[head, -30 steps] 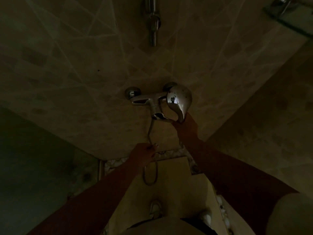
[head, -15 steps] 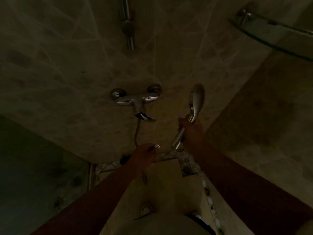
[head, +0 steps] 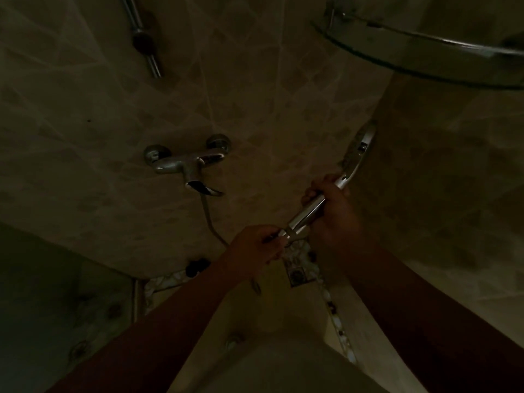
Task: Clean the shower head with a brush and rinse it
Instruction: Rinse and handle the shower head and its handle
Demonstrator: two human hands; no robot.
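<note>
Dim tiled wall [head: 255, 89] carries a chrome mixer tap [head: 185, 163].

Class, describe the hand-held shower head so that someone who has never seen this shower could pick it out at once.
Start at the chrome mixer tap on the tiled wall, then look right. The shower head rises from a chrome handle gripped by the right hand, while the left hand holds its lower end. Unlike the fixed tap, it is held clear of the wall.
</note>
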